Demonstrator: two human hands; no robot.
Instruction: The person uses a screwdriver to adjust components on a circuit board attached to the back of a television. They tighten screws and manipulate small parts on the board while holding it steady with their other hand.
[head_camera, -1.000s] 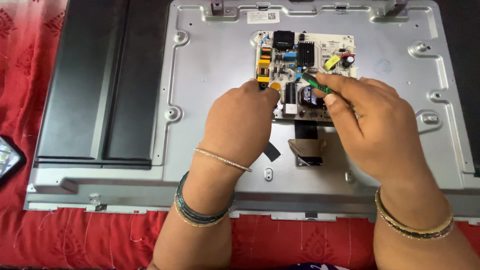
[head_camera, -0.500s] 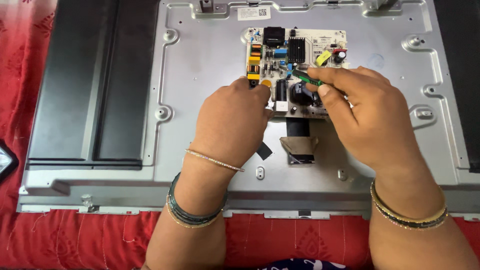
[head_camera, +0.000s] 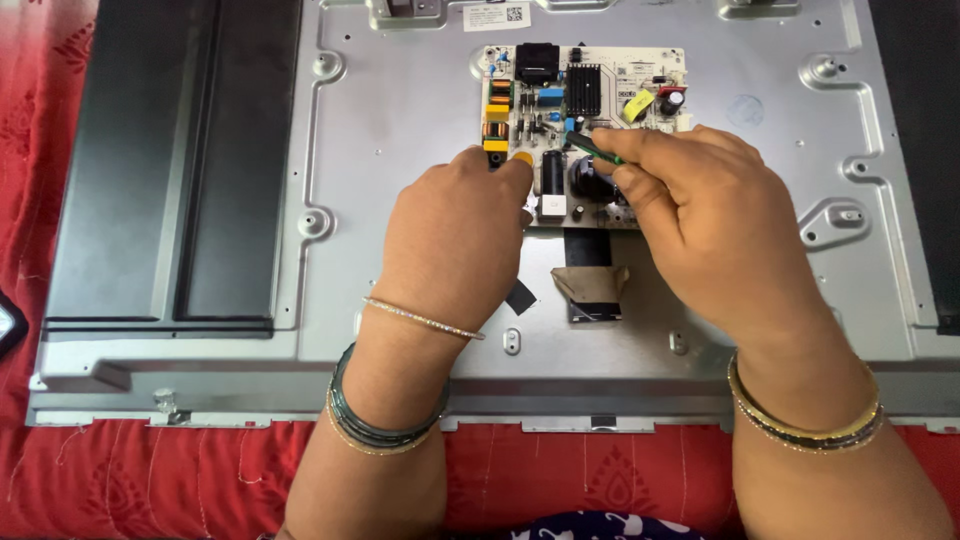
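Seen from above, the grey metal back panel of a flat screen fills more of the view than it did a second ago, its top edge now cropped and its lower rim nearer the red patterned cloth it lies on, while the black cover on its left half has slid leftward with the shift of my head. The pale circuit board sits at the panel's upper middle, and both my hands have stayed on its lower edge through that second. My left hand comes up from the bottom of the frame, wrist straight and knuckles uppermost, its fingers curled down so that the tips press at the board's lower left corner beside a yellow component; whether they pinch anything there I cannot tell, since the hand hides its own fingertips. My right hand comes in from the lower right, angled leftward across the board's lower right part, thumb and forefinger closed tight on a thin green tool whose tip points up and left towards the black heat sink. Below the board a flat ribbon cable with brown tape lies between my two wrists, and bangles ring both forearms.
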